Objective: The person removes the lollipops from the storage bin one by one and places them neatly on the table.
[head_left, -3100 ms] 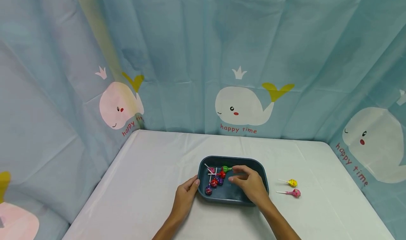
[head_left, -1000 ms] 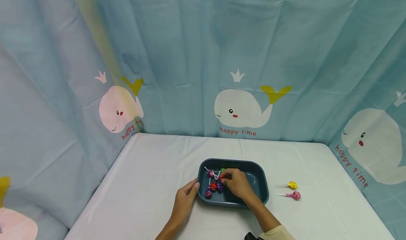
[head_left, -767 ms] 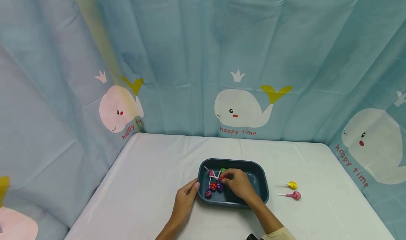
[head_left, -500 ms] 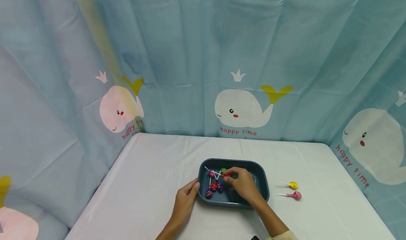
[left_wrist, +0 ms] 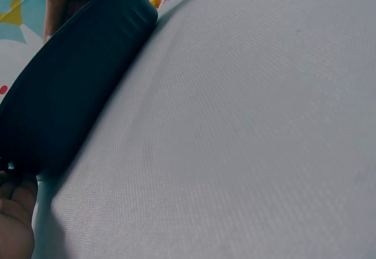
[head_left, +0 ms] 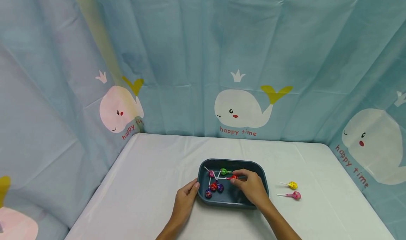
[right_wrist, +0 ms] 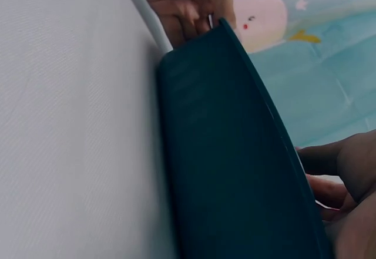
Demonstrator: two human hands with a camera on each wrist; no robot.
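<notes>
A dark blue-green tray [head_left: 228, 203] stands on the white table in the head view. My left hand [head_left: 185, 199] grips its left end, thumb at the rim and fingers against the outer wall. Inside the tray my right hand [head_left: 250, 185] pinches a red lollipop [head_left: 234, 177] by its head, the white stick pointing left. Behind it lies a green lollipop [head_left: 223, 171], its stick end near my index finger. At the tray's left side are a pink lollipop [head_left: 211, 173], another red one [head_left: 213, 186] and two purple ones [head_left: 220, 188]. The right wrist view hides the tray's inside.
On the table right of the tray lie a yellow lollipop [head_left: 292, 185] and a pink lollipop with a pink neck [head_left: 296, 195], sticks pointing left. A blue curtain [head_left: 190, 56] printed with whales hangs along the back and sides of the white table [head_left: 136, 183].
My right hand has drawn the red lollipop rightward, away from the cluster, and the green one shows more fully. My left hand stays on the tray.
</notes>
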